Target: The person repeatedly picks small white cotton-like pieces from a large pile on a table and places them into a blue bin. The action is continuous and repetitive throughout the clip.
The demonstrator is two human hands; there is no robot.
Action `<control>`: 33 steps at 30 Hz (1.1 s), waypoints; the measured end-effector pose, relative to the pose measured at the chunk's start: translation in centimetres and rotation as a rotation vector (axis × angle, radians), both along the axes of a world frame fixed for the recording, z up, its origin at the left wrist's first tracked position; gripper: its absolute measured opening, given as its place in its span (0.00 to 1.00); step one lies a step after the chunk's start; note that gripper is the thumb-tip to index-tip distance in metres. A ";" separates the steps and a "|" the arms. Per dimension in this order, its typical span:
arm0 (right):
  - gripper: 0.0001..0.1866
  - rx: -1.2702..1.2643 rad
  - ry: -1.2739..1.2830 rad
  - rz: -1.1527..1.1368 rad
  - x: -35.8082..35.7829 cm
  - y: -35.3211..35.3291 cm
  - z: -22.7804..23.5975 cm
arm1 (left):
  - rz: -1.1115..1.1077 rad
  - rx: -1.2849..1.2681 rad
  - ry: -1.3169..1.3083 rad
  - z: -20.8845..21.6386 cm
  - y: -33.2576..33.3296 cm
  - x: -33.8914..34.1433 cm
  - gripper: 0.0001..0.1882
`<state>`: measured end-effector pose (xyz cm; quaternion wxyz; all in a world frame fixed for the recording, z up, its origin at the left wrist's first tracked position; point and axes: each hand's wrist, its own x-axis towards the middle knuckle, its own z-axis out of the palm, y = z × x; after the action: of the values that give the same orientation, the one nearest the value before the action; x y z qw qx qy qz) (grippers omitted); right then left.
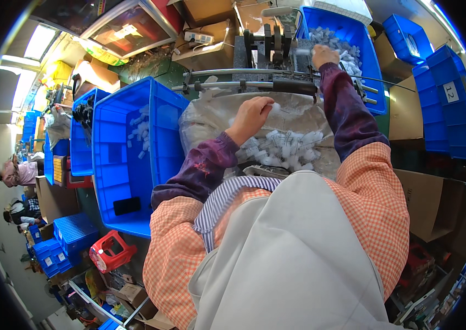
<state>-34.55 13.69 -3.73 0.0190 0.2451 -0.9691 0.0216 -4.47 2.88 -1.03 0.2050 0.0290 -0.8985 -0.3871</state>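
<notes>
My left hand hovers over a sheet-lined work surface, its fingers pinched at a small whitish plastic piece. Below it lies a loose pile of translucent plastic pieces on the crumpled pale sheet. My right hand reaches forward to the right side of a dark metal machine. Its fingers are closed, and a blurred whitish object shows at their tips; its kind is unclear. Metal rods and a dark roller run crosswise between me and the machine.
A blue bin of similar pieces stands beyond my right hand. To my left, a large blue bin holds several pieces and a black phone-like slab. A red stool stands behind it. Other people are at far left.
</notes>
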 end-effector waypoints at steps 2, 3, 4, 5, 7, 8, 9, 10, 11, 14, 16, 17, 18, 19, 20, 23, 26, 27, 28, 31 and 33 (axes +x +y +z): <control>0.15 -0.149 -0.004 -0.179 -2.1 0.9 1.2 | -0.010 0.001 0.016 0.5 0.4 -0.5 0.07; 0.15 -0.245 0.100 -0.220 -2.2 1.3 1.6 | -0.016 -0.008 0.030 0.7 0.6 -0.7 0.07; 0.15 -0.343 0.205 -0.258 -1.4 1.8 2.3 | -0.020 -0.018 0.046 0.8 0.6 -0.9 0.07; 0.16 -0.413 0.260 -0.167 -0.4 2.1 2.4 | -0.007 -0.013 0.049 0.9 0.7 -1.1 0.07; 0.17 -0.502 0.314 0.146 2.1 2.9 2.5 | 0.012 0.000 0.058 1.1 0.9 -1.4 0.06; 0.18 -0.502 -0.153 0.272 5.0 3.5 4.5 | 0.021 0.002 0.093 1.2 1.0 -1.8 0.06; 0.20 -0.488 -0.339 0.582 4.7 3.7 1.7 | 0.031 0.003 0.127 1.4 1.1 -2.2 0.06; 0.19 -0.540 -0.487 0.779 9.3 3.5 4.9 | 0.059 0.004 0.157 1.3 0.9 -2.3 0.06; 0.18 -0.621 -0.624 0.860 10.3 3.6 3.6 | 0.057 0.019 0.142 1.4 1.0 -2.7 0.08; 0.15 -0.536 -0.800 0.824 11.8 2.5 4.4 | 0.101 0.022 -0.002 1.3 0.9 -3.1 0.16; 0.11 -0.656 -0.521 0.685 8.6 1.7 1.3 | 0.152 -0.017 -0.221 0.6 1.4 -2.3 0.22; 0.11 -0.595 -0.222 0.454 7.3 1.0 0.3 | 0.057 -0.112 -0.273 -1.0 1.7 -1.6 0.24; 0.10 -0.581 -0.022 0.387 5.5 0.6 -1.0 | -0.039 -0.208 -0.323 -3.6 1.9 -0.8 0.26; 0.08 -0.472 0.126 0.320 4.2 0.0 -1.7 | -0.134 -0.306 -0.374 -5.2 2.2 -0.2 0.28; 0.08 -0.441 0.158 0.297 3.8 -0.3 -2.2 | -0.205 -0.319 -0.463 -5.4 2.8 0.6 0.25; 0.08 -0.299 0.209 0.243 2.9 -1.5 -3.2 | -0.298 -0.334 -0.534 -7.1 3.7 2.4 0.21; 0.08 -0.249 0.190 0.251 2.9 -1.8 -3.1 | -0.306 -0.218 -0.520 -9.0 3.4 2.8 0.17; 0.08 -0.255 0.179 0.253 2.9 -2.0 -3.2 | -0.304 -0.161 -0.517 -9.4 3.3 2.9 0.16; 0.08 -0.260 0.171 0.251 2.8 -2.1 -3.3 | -0.310 -0.143 -0.502 -9.4 3.3 2.8 0.16; 0.09 -0.244 0.119 0.242 2.6 -2.2 -3.3 | -0.305 -0.099 -0.458 -8.5 3.0 2.8 0.13; 0.11 -0.231 0.084 0.226 2.7 -2.2 -3.1 | -0.272 -0.083 -0.431 -7.3 2.9 2.7 0.11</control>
<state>-31.87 11.51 -6.82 0.0849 0.3495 -0.9247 0.1248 -1.78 5.81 -8.28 -0.0444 -0.0188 -0.9322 -0.3587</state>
